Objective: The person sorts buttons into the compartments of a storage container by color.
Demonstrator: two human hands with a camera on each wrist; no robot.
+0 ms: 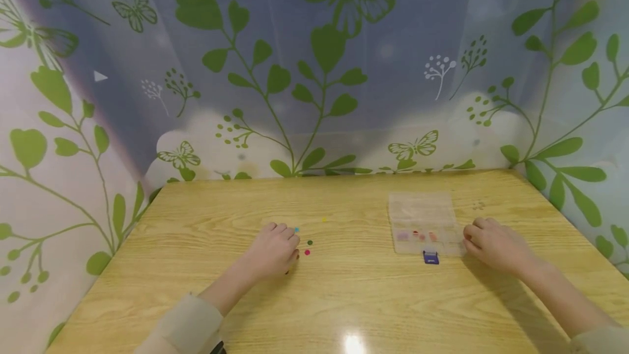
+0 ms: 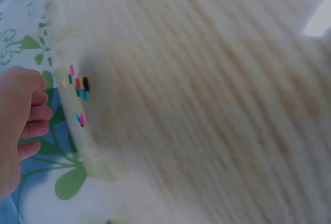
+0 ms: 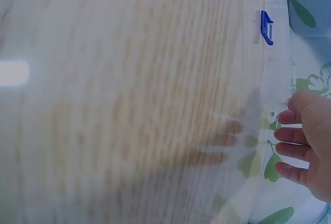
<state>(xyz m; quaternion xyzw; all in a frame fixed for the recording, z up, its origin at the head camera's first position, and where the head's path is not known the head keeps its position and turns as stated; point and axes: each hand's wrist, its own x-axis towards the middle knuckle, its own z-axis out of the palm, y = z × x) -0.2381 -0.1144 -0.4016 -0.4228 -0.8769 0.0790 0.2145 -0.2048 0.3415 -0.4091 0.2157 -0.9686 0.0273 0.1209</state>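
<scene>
My left hand (image 1: pixel 276 249) hovers palm down over the left-centre of the table, fingers loosely bent. Small flat coloured discs lie by its fingertips in the head view: a pink disc (image 1: pixel 307 252), a dark green disc (image 1: pixel 310 242) and a blue disc (image 1: pixel 297 229). In the left wrist view nothing shows between the fingers of this hand (image 2: pixel 31 120). My right hand (image 1: pixel 498 246) is at the right edge of a clear plastic case (image 1: pixel 422 209), its thumb right at the corner. The case lies open, with a blue clasp (image 1: pixel 431 258) at its front.
A yellow disc (image 1: pixel 324 219) lies farther back. Reddish and purple pieces (image 1: pixel 417 235) sit in the case's front compartments. Some small pale bits (image 1: pixel 479 205) lie behind the right hand. A patterned cloth (image 1: pixel 314 97) hangs around the wooden table (image 1: pixel 354 299).
</scene>
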